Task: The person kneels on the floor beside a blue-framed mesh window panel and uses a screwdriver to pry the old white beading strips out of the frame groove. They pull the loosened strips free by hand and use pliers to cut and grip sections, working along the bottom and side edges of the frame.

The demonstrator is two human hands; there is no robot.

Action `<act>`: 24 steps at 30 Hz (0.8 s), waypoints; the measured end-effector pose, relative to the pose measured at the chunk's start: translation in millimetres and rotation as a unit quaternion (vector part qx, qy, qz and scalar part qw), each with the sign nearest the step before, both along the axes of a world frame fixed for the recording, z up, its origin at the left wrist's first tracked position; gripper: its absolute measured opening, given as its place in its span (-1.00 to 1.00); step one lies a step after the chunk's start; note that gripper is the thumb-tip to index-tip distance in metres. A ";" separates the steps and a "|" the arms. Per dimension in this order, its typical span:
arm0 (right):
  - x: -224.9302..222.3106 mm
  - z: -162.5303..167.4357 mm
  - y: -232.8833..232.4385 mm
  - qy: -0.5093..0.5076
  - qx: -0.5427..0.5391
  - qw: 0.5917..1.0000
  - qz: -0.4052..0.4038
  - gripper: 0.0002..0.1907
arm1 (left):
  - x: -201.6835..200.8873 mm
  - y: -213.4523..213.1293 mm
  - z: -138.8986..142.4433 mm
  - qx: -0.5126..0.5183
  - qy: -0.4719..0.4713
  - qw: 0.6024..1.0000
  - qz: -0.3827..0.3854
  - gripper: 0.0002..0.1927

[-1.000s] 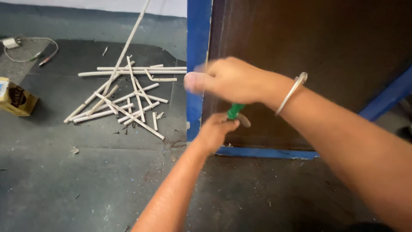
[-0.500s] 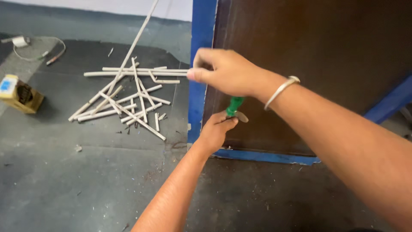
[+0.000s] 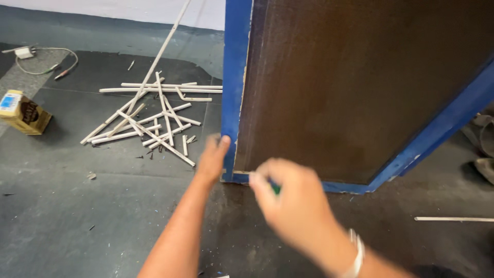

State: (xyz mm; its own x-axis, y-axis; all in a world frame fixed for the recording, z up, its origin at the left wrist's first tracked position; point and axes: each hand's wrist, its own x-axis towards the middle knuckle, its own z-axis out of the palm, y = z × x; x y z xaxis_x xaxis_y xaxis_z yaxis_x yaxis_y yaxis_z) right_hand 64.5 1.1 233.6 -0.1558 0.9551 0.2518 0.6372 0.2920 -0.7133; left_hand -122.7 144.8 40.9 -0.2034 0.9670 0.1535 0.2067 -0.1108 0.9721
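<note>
- Down on the floor (image 3: 77, 226), the left hand (image 3: 213, 157) presses fingers against the blue frame (image 3: 234, 92) of a dark brown board (image 3: 355, 87), gripping nothing.
- Blurred, the right hand (image 3: 296, 208) is curled around a green-handled tool (image 3: 276, 189) near the frame's bottom corner.
- Pale sticks (image 3: 149, 121) lie scattered left; a small carton (image 3: 23, 111) stands farther left.

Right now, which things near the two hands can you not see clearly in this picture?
- Green-handled tool, head view: only a small green part shows; the blurred right hand covers the rest, so its kind and the grip on it stay unclear.
- Left hand, head view: it touches the blue frame, but the fingertips are partly behind the frame edge.
- Dark panel: its top and right side are cut off by the picture edge.
- White sticks: small bits too tiny to tell.
</note>
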 end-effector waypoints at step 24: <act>66.9 -30.4 92.9 -0.417 -0.472 0.772 0.084 -0.55 | 9.9 0.1 -39.2 -0.059 -0.028 0.996 -0.057 -0.39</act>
